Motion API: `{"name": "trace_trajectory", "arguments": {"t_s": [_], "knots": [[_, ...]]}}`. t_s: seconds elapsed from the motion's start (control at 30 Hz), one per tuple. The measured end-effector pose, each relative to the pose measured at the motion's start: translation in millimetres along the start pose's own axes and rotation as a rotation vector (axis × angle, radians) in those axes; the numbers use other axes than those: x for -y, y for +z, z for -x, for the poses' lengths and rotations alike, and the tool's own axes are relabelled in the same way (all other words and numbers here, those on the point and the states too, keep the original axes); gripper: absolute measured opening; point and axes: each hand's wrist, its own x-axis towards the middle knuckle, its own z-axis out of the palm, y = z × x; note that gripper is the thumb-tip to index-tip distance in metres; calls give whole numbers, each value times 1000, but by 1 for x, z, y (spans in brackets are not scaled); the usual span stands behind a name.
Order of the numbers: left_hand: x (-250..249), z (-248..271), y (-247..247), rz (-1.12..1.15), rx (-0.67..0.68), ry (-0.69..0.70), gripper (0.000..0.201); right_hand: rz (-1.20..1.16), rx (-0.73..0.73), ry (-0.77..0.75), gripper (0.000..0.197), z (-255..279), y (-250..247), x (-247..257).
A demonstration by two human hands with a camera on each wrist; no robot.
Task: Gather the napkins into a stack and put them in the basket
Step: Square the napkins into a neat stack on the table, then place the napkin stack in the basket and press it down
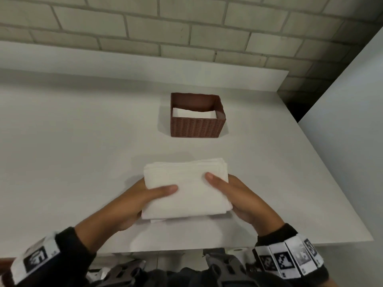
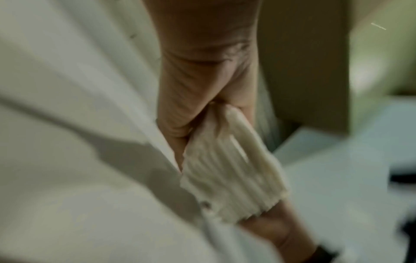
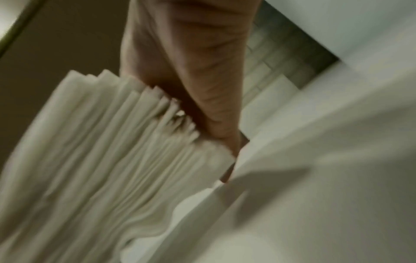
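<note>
Napkin stack (image 1: 186, 189) pinched at both short ends, low above the white table (image 1: 83, 141).

Head: left hand (image 1: 132, 201) and right hand (image 1: 242, 199), thumbs on top; basket (image 1: 196, 126) at 12 o'clock, already lined with white napkins. Left wrist: soft layered edges, light, floppy, likely to fan. Right wrist: splayed plies; best gripped firmly at the ends.

- Thick stack of white folded paper napkins (image 1: 186, 188) on white table (image 1: 72, 141), nearer the person than brown woven rectangular basket (image 1: 198, 126), well apart from it.
- Left hand (image 1: 132, 200) and right hand (image 1: 241, 198) grip stack's sides, thumbs on top.
- White sheet lies inside basket.
</note>
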Motion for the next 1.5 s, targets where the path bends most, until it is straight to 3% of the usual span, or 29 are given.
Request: {"name": "trace_trajectory", "arguments": {"t_s": [0.1,0.2,0.3,0.37,0.47,0.53,0.67,0.77,1.07,1.3,1.5], "knots": [[-2,-8,-4,164,60,-302,84,-239,19,254,46,-5,4,-6],[2,-13,-1,165,56,-366,67,-254,86,331,45,-6,4,-10],[-4,-16,5,177,-4,-378,56,-195,32,300,40,-11,-3,-6],[-19,-23,9,205,-18,-350,52,-225,29,276,34,-15,-9,6],[-56,-40,8,168,-43,-228,26,-224,59,202,29,-23,-19,42],[-88,-55,5,109,-91,-147,18,-140,-33,92,35,-41,-33,69],[-141,-94,6,79,-184,71,20,-50,-332,-122,79,-86,-48,125],[-161,-122,11,35,-292,211,41,-53,-405,-230,64,-115,-49,149],[-157,-167,3,-107,-395,214,48,205,-419,-253,69,-157,-47,142],[-155,-183,-1,-272,-467,219,43,467,-452,-133,63,-164,-49,154],[-156,-184,-12,-295,-443,156,41,271,-392,-73,51,-169,-56,157]]}}
